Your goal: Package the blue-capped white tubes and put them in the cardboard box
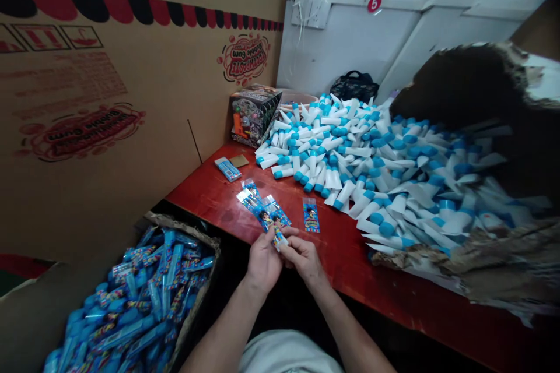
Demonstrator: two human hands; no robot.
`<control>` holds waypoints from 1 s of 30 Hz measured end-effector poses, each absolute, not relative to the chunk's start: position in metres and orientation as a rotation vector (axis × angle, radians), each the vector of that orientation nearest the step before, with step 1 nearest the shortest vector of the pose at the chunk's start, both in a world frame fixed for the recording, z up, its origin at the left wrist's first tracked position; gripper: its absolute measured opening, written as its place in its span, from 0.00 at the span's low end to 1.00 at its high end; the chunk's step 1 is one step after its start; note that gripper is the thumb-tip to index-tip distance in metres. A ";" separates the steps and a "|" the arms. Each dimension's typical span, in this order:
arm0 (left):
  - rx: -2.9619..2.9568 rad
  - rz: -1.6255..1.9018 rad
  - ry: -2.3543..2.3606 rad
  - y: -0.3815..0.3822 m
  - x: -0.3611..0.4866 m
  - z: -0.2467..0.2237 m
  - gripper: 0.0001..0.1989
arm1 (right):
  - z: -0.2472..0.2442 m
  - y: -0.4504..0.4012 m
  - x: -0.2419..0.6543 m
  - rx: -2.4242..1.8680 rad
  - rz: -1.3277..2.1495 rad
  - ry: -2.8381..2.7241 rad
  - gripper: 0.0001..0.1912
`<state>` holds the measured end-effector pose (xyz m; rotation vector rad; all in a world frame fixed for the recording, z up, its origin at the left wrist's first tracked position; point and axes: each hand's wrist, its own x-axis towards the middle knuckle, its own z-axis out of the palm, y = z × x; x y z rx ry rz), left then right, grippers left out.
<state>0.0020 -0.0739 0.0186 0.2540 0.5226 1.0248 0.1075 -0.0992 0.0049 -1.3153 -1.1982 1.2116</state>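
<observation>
My left hand (264, 261) and my right hand (305, 257) meet at the front edge of the red table (345, 250). Between their fingers is a small printed wrapper (279, 238), pinched from both sides. Just beyond my fingertips several blue printed wrappers (276, 210) lie overlapping on the table. A single wrapper (311, 215) lies apart, to the right of them. Farther back on the left are a light blue packet (228, 169) and a small brown card (238, 161).
A large heap of white tubes with blue caps (332, 145) covers the table's right side, spilling from a torn carton (472, 81). Wrapped blue tubes fill a box (188, 224) at lower left. Tall cardboard (166, 81) stands left; a printed box (254, 113) sits behind.
</observation>
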 end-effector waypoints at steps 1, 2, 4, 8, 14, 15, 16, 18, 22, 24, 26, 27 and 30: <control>0.278 1.011 0.529 -0.074 0.002 0.018 0.09 | 0.003 -0.099 0.107 -1.321 1.210 -1.197 0.20; 0.292 0.993 0.531 -0.073 0.001 0.017 0.08 | 0.002 -0.098 0.106 -1.328 1.217 -1.196 0.20; 0.272 0.975 0.510 -0.067 -0.005 0.017 0.07 | 0.001 -0.097 0.107 -1.354 1.236 -1.206 0.20; 0.141 1.024 0.474 -0.049 -0.022 0.023 0.08 | 0.000 -0.096 0.110 -1.352 1.313 -1.326 0.20; 0.056 1.014 0.482 -0.052 -0.021 0.021 0.04 | -0.007 -0.095 0.107 -1.342 1.189 -1.380 0.16; 0.047 1.014 0.478 -0.054 -0.020 0.020 0.03 | -0.009 -0.095 0.107 -1.336 1.181 -1.386 0.15; 0.044 1.015 0.473 -0.055 -0.019 0.020 0.03 | -0.010 -0.094 0.106 -1.331 1.174 -1.396 0.15; 0.057 1.021 0.469 -0.056 -0.019 0.020 0.04 | -0.011 -0.093 0.105 -1.329 1.171 -1.435 0.16; 0.189 1.149 0.568 -0.054 -0.037 0.023 0.05 | -0.008 -0.088 0.107 -1.389 1.018 -1.606 0.15; 0.305 1.290 0.690 -0.054 -0.057 0.020 0.09 | -0.006 -0.083 0.110 -1.511 0.727 -1.713 0.12; 0.451 1.452 0.860 -0.054 -0.085 0.012 0.14 | -0.007 -0.075 0.112 -1.697 0.385 -1.819 0.10; 0.529 1.526 0.983 -0.054 -0.102 0.005 0.16 | -0.009 -0.071 0.112 -1.799 0.235 -1.871 0.10; 0.770 1.683 1.441 -0.058 -0.153 -0.019 0.19 | -0.017 -0.058 0.111 -2.040 -0.074 -1.983 0.09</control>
